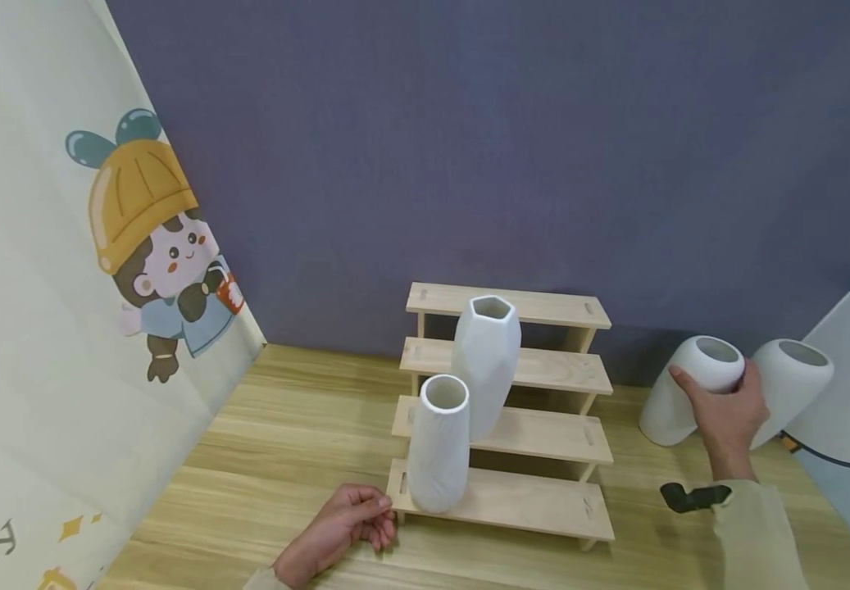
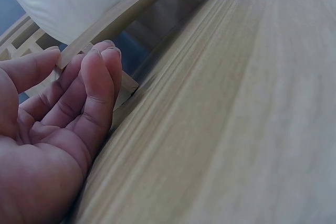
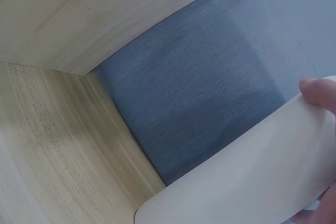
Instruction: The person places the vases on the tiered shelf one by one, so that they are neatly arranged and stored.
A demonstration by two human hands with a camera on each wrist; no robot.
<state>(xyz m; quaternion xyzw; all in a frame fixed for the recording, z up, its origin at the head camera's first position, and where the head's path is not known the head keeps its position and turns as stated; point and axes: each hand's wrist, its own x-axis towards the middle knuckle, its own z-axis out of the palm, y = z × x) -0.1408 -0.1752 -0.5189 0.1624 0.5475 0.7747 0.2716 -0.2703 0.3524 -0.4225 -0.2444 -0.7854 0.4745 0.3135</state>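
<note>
At the right, my right hand (image 1: 730,414) grips a smooth white vase (image 1: 679,393) around its upper part. The right wrist view shows this vase (image 3: 247,177) with its base by the table, and only part of the hand. My left hand (image 1: 351,520) pinches the front left corner of a stepped wooden display stand (image 1: 535,500) between thumb and fingers. On the lowest step's left end stands a textured white vase (image 1: 438,459). Behind it, a faceted white vase (image 1: 487,369) stands on a higher step, its base partly hidden.
Another smooth white vase (image 1: 793,385) stands just right of the gripped one, partly behind the right hand. A dark blue-grey backdrop (image 1: 506,147) rises behind the wood-grain table (image 1: 247,467). A light panel with a cartoon figure (image 1: 166,254) borders the left side.
</note>
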